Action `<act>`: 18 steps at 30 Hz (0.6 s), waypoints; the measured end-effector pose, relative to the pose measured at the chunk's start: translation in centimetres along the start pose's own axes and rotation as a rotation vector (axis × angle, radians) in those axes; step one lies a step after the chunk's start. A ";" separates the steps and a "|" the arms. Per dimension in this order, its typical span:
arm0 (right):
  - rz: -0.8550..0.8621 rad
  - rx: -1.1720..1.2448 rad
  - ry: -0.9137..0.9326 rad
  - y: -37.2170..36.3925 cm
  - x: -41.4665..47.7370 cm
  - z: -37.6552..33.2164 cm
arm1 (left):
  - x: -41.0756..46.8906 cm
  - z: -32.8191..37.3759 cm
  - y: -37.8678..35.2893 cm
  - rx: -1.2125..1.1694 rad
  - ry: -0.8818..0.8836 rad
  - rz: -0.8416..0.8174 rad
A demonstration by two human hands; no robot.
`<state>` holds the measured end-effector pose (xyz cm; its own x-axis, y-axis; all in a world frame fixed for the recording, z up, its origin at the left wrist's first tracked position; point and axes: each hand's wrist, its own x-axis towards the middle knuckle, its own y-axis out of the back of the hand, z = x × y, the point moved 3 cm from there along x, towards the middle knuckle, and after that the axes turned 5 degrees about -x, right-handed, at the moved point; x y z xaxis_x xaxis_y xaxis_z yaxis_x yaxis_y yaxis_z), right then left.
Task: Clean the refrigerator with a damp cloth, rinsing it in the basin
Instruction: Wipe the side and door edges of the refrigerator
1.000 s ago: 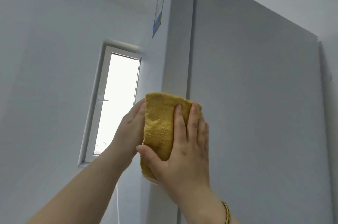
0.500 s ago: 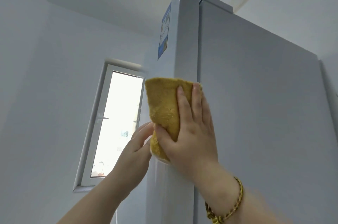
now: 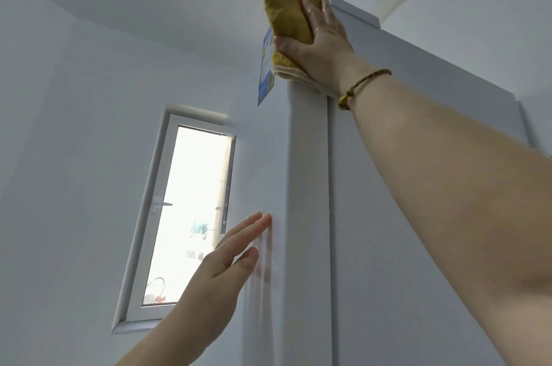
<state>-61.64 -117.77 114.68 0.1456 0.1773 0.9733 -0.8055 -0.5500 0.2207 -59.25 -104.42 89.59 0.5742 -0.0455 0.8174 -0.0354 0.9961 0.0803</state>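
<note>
At the top middle of the frame: right hand pressed flat on a folded, fuzzy yellow cloth, fingers laid out long, thumb tucked under the lower edge so the cloth is pinched against the palm. Cloth pushed onto the top front corner of the tall, smooth grey refrigerator, partly covering the blue and white paper sticker on the side wall. One loose tip of the cloth poking up past the fridge top. Thin braided brown and gold bracelet on the right wrist.

Lower middle of the frame: left hand with no cloth, fingers straight and close together, fingertips touching or nearly touching the fridge's side wall. Looks like steadying.

Bright narrow white-framed window at the left. No basin in view.

To do this step well: keep the palm flat and push evenly. Wipe along the top edge in slow, long strokes. Go gently over the sticker, since a wet rub could peel it. Hold the thumb tight so the cloth does not slip and fall from up high. Lean on the left hand for balance on the long reach. Rinse once the cloth looks dirty.
</note>
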 end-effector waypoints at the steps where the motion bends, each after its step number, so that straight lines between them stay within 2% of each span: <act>1: -0.001 0.002 0.025 0.0 -0.5 0.1 | 0.0 -0.1 0.1 -0.013 0.000 -0.002; 5: -0.021 -0.010 0.123 -1.0 -6.2 1.1 | -0.4 -0.5 -0.2 -0.038 -0.021 0.003; 9: -0.048 -0.024 0.188 -3.5 -16.0 1.7 | -0.7 -0.6 -0.7 -0.063 -0.033 0.030; 14: -0.006 -0.069 0.163 -6.8 -27.1 1.3 | -0.7 -0.7 -1.0 -0.170 -0.024 0.053; 18: 0.006 -0.116 0.085 -8.8 -35.2 -0.1 | -1.0 -0.6 -0.8 -0.122 -0.044 0.015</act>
<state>-59.76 -119.08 78.48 0.0955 0.2451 0.9648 -0.8681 -0.4538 0.2012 -59.25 -105.17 88.38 0.5380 -0.0310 0.8423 0.0578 0.9983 -0.0001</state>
